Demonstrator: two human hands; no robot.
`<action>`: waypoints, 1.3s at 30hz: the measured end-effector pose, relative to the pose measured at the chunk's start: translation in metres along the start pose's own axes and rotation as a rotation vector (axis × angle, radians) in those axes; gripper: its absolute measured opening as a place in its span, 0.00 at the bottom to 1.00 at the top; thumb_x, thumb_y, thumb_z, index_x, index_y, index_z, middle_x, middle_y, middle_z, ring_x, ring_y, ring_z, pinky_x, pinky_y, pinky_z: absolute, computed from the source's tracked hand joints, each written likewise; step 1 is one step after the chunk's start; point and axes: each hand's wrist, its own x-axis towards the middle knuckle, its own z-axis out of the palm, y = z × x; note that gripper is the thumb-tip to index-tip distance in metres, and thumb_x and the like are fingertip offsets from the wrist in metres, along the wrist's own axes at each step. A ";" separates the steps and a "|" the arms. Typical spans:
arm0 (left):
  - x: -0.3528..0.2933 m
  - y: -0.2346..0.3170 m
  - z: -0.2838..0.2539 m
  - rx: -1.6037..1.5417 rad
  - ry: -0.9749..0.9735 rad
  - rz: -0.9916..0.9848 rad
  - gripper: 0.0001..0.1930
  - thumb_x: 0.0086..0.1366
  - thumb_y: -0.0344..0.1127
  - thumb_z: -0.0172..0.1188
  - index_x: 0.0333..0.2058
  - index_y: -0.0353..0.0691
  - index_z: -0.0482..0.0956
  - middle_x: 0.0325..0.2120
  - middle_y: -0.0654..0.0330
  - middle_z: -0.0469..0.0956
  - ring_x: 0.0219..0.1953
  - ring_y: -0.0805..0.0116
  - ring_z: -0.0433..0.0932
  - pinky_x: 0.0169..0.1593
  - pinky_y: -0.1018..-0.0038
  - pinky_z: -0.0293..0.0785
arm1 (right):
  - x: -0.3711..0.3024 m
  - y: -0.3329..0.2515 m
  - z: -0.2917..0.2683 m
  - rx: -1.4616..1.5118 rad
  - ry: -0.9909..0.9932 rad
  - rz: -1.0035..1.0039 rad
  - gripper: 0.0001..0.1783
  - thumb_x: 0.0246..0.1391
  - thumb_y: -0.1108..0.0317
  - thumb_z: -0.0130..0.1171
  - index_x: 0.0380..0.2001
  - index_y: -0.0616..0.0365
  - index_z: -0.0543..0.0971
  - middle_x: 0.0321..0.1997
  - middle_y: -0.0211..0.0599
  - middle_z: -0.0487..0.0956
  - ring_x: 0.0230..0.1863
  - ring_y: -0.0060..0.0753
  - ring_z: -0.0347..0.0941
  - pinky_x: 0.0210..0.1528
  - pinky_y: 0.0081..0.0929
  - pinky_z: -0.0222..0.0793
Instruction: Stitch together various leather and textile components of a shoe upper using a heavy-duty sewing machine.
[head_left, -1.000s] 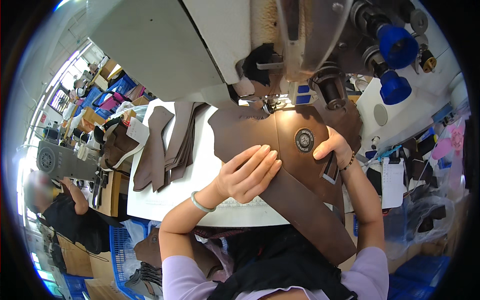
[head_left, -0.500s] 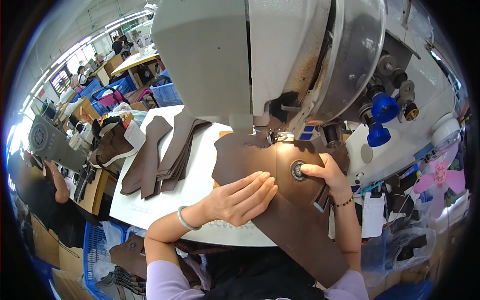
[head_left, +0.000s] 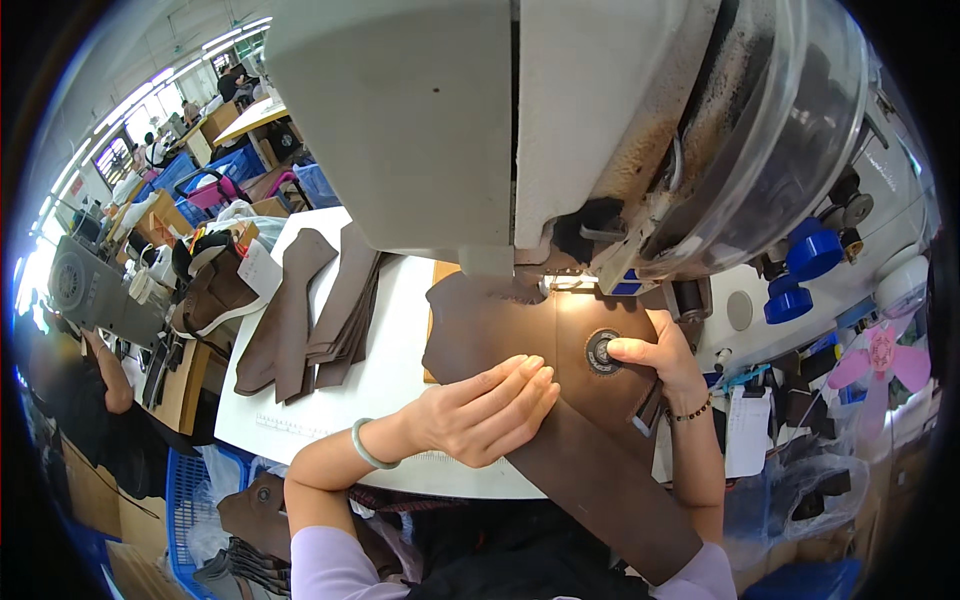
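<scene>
A brown leather piece (head_left: 490,325) lies under the sewing machine's (head_left: 400,130) lit needle area, its long strip (head_left: 610,490) hanging over the table's front edge onto my right arm. It carries a round dark badge (head_left: 603,352). My right hand (head_left: 668,362) grips its right side, thumb pressed on the leather at the badge and fingers tucked underneath, mostly hidden. My left hand (head_left: 488,412) rests with its fingers stretched out side by side, the tips touching the leather near its front edge. Nothing shows in that hand.
Cut brown leather pieces (head_left: 345,310) lie stacked on the white table (head_left: 270,425), left of the machine. Beyond stands a brown shoe (head_left: 215,290). A blue basket (head_left: 190,505) holds more pieces below. At the right are blue knobs (head_left: 815,250) and a pink fan (head_left: 880,352). Another person (head_left: 105,390) sits left.
The machine head looks larger and closer as my view shifts. The leather and both hands keep almost the same position, with the right thumb still at the badge.
</scene>
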 end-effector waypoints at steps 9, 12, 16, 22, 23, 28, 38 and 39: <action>0.004 -0.005 0.000 -0.007 0.008 -0.032 0.08 0.57 0.25 0.59 0.35 0.29 0.81 0.36 0.51 0.81 0.40 0.60 0.82 0.45 0.71 0.83 | -0.001 -0.013 0.005 -0.028 0.044 -0.013 0.14 0.48 0.68 0.68 0.37 0.63 0.80 0.34 0.29 0.81 0.34 0.15 0.74 0.39 0.16 0.69; 0.003 -0.004 0.001 -0.019 -0.001 -0.040 0.09 0.56 0.25 0.60 0.35 0.29 0.81 0.36 0.51 0.81 0.40 0.60 0.82 0.45 0.70 0.83 | 0.001 -0.013 0.005 -0.020 0.057 0.027 0.14 0.47 0.68 0.68 0.37 0.63 0.80 0.34 0.29 0.81 0.34 0.15 0.74 0.39 0.16 0.69; 0.002 -0.004 0.003 -0.023 -0.022 -0.047 0.09 0.55 0.26 0.61 0.35 0.29 0.81 0.35 0.51 0.81 0.39 0.60 0.82 0.45 0.70 0.83 | 0.004 -0.009 0.003 -0.009 0.047 0.007 0.14 0.47 0.67 0.68 0.36 0.62 0.80 0.33 0.29 0.81 0.34 0.15 0.74 0.39 0.16 0.69; 0.004 -0.007 0.009 -0.032 0.023 -0.084 0.09 0.54 0.26 0.61 0.35 0.28 0.80 0.34 0.51 0.82 0.38 0.59 0.82 0.44 0.69 0.83 | 0.012 -0.006 -0.006 0.013 0.038 -0.006 0.12 0.46 0.68 0.67 0.34 0.63 0.80 0.33 0.29 0.81 0.33 0.15 0.74 0.38 0.16 0.69; 0.005 -0.008 0.009 -0.034 0.033 -0.093 0.09 0.54 0.26 0.61 0.35 0.28 0.80 0.34 0.51 0.82 0.38 0.59 0.82 0.44 0.69 0.83 | 0.012 -0.006 -0.007 0.015 0.028 -0.001 0.12 0.46 0.68 0.67 0.34 0.63 0.80 0.33 0.29 0.81 0.33 0.15 0.74 0.39 0.16 0.69; 0.005 -0.010 0.009 -0.039 0.034 -0.102 0.10 0.53 0.26 0.61 0.34 0.28 0.80 0.34 0.51 0.82 0.38 0.59 0.82 0.44 0.69 0.83 | 0.013 -0.007 -0.008 0.004 0.001 0.004 0.12 0.46 0.69 0.67 0.34 0.63 0.80 0.32 0.29 0.81 0.33 0.15 0.73 0.39 0.16 0.68; 0.005 -0.016 0.013 -0.067 0.065 -0.144 0.10 0.53 0.26 0.61 0.34 0.29 0.81 0.33 0.52 0.81 0.37 0.59 0.82 0.43 0.69 0.83 | 0.021 -0.001 -0.011 0.031 0.043 -0.029 0.14 0.47 0.68 0.68 0.36 0.64 0.79 0.34 0.28 0.80 0.33 0.15 0.72 0.37 0.16 0.68; 0.006 -0.017 0.014 -0.058 0.069 -0.163 0.10 0.52 0.26 0.61 0.34 0.29 0.81 0.32 0.52 0.81 0.37 0.58 0.82 0.43 0.69 0.83 | 0.024 0.000 -0.013 0.031 0.022 -0.031 0.15 0.47 0.67 0.68 0.36 0.64 0.79 0.34 0.29 0.80 0.33 0.15 0.72 0.37 0.17 0.69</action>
